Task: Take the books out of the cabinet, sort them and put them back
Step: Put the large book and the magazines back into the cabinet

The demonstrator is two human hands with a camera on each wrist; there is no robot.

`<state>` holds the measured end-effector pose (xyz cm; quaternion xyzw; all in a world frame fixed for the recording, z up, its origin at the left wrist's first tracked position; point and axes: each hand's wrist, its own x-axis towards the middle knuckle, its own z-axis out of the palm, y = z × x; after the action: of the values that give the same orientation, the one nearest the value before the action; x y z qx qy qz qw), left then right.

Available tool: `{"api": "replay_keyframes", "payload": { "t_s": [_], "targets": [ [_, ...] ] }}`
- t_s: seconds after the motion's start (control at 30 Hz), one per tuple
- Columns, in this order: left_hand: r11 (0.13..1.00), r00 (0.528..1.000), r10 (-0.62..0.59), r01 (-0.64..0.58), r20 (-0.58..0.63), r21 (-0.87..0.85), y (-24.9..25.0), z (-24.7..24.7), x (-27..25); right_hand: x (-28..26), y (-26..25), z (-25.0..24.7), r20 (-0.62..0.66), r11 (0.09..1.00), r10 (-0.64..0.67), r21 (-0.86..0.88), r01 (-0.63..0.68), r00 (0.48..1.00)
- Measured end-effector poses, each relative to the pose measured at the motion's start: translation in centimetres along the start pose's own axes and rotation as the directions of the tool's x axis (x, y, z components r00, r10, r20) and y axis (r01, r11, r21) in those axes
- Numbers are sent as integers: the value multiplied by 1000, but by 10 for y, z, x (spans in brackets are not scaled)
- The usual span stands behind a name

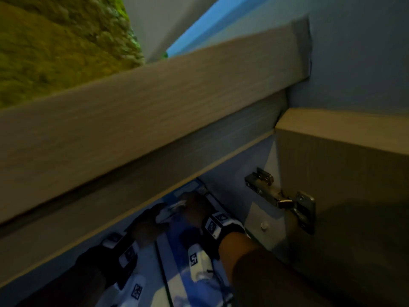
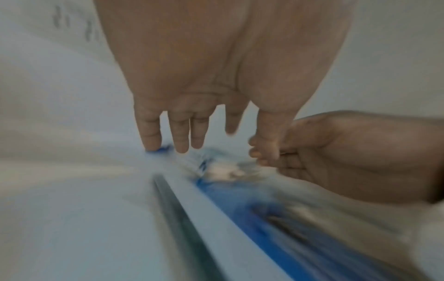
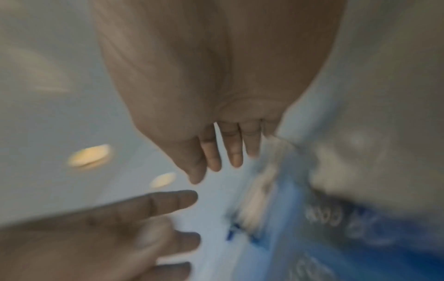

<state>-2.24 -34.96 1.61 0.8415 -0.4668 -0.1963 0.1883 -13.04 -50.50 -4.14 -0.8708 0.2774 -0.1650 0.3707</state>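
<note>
Your fingers [image 2: 151, 131] of the left hand [image 1: 147, 226] are straight and spread, and one tip touches the far edge of the flat blue-and-white book [image 1: 183, 247]; nothing is gripped. Your right hand [image 1: 194, 210], at 1 o'clock from the left one, also reaches over the far end of the books with its fingers [image 3: 234, 150] straight, closing on nothing that I can see. The motion blur is strong, so exact contact I cannot tell.

I think the risk is this: only fingertips press the book, so it can slide deeper or tilt when you pull, and the second pale flat book [image 2: 72, 209], lying beside it at 9 o'clock, may be dragged with it. Your right forearm passes near the metal door hinge [image 1: 282, 199] at 3 o'clock and could knock it.

The grey wooden cabinet [image 1: 155, 120] has its door open; inside, the books lie flat on its floor, side by side.
</note>
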Motion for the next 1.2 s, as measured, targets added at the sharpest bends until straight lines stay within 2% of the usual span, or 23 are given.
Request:
{"api": "replay_keyframes", "payload": {
  "t_s": [0.07, 0.13, 0.2, 0.3, 0.33, 0.43, 0.5, 0.53, 0.57, 0.6, 0.63, 0.67, 0.7, 0.73, 0.8, 0.83, 0.87, 0.9, 0.97, 1.03, 1.1, 1.17, 1.2],
  "targets": [
    [1000, 996, 1, 0, 86, -9, 3, -3, -41, -35, -21, -10, 16, 999, -52, 6, 52, 998],
    [1000, 996, -4, 5, 94, -12, -9, -1, -91, -76, -42, -13, 135, 994, -101, -37, 107, 986],
    [998, 996, -52, 50, 79, 23, -35, 5, -137, -111, -55, -5, 193, 988, -115, -79, 132, 975],
    [994, 997, -79, 77, 22, 72, -83, 25, -194, -158, -62, 24, 236, 968, -63, -221, 117, 970],
    [992, 995, -91, 88, 31, 94, -99, 31, -209, -173, -64, 34, 264, 954, -4, -287, 83, 965],
    [983, 993, -121, 118, 11, 141, -122, 45, -248, -198, -67, 59, 251, 869, 94, -492, 43, 963],
    [971, 991, -99, 115, -85, 208, -135, 60, -272, -202, -75, 65, 228, 822, 95, -567, 53, 969],
    [976, 985, -135, 151, -110, 156, -132, 67, -277, -208, -72, 64, 233, 790, 121, -611, 48, 965],
    [989, 984, -88, 105, -154, 103, -137, 63, -288, -208, -78, 65, 265, 756, 117, -649, 87, 957],
    [994, 981, -103, 95, -167, -52, -146, 57, -296, -212, -86, 64, 294, 751, 116, -651, 110, 949],
    [983, 979, -99, 69, -180, -169, -156, 47, -301, -218, -99, 62, 314, 776, 79, -615, 139, 946],
    [956, 988, -107, 73, -109, -284, -149, 33, -312, -228, -121, 57, 344, 820, 50, -551, 158, 938],
    [926, 996, -58, 28, -70, -376, -131, 17, -326, -236, -144, 52, 385, 857, 17, -480, 185, 923],
    [868, 995, -89, 56, -42, -494, -116, -2, -341, -242, -175, 43, 441, 891, -4, -407, 204, 898],
    [824, 983, -182, 152, -1, -546, -84, -48, -375, -258, -251, 18, 585, 937, -61, -245, 249, 808],
    [780, 982, -191, 148, -6, -609, -72, -73, -395, -267, -294, 1, 661, 943, -115, -161, 290, 741],
    [755, 974, -228, 166, -16, -634, -52, -108, -413, -276, -340, -15, 698, 946, -165, -89, 313, 697],
    [733, 965, -263, 188, -18, -653, -43, -141, -430, -282, -378, -30, 717, 948, -242, 32, 317, 654],
    [683, 950, -293, 132, -104, -718, -28, -199, -471, -284, -440, -46, 692, 924, -380, 257, 283, 613],
    [669, 919, -377, 180, -120, -721, -23, -258, -510, -279, -488, -50, 677, 916, -395, 341, 211, 621],
    [705, 882, -445, 237, -157, -668, -37, -309, -541, -267, -531, -41, 658, 905, -380, 410, 113, 650],
    [694, 828, -516, 253, -220, -674, -55, -358, -566, -250, -570, -27, 635, 887, -385, 454, 80, 670],
    [681, 787, -563, 269, -252, -681, -68, -379, -575, -241, -590, -19, 653, 890, -366, 454, 44, 663]
  ]
}}
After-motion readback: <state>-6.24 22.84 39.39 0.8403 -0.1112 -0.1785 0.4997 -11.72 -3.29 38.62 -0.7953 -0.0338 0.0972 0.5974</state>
